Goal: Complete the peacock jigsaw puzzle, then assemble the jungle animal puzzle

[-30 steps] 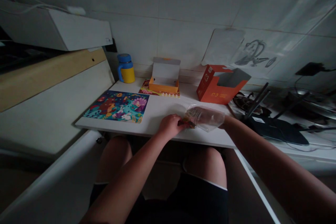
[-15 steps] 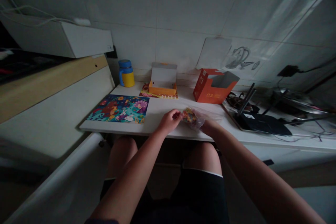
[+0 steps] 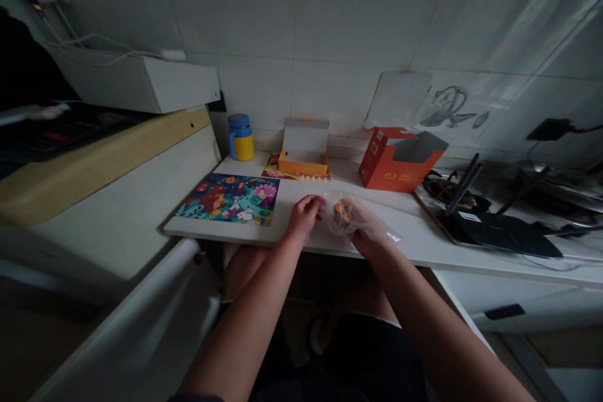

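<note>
Both my hands meet above the front of the white table [image 3: 414, 232] on a clear plastic bag [image 3: 351, 217] with small coloured pieces inside. My left hand [image 3: 304, 218] pinches the bag's left end with closed fingers. My right hand [image 3: 365, 235] grips the bag from below and behind, mostly hidden by the plastic. A finished colourful jigsaw puzzle [image 3: 230, 198] lies flat to the left of my hands.
At the back stand a blue and yellow mug [image 3: 241, 137], an open yellow box [image 3: 304, 154] on a printed card, and an open orange carton [image 3: 400, 160]. A black router [image 3: 490, 226] with cables sits right. A white device [image 3: 141, 83] rests on a wooden ledge left.
The bag has been lifted a little and bunched up between my hands, which have drawn closer together. My head has shifted, so the view has moved slightly left.
</note>
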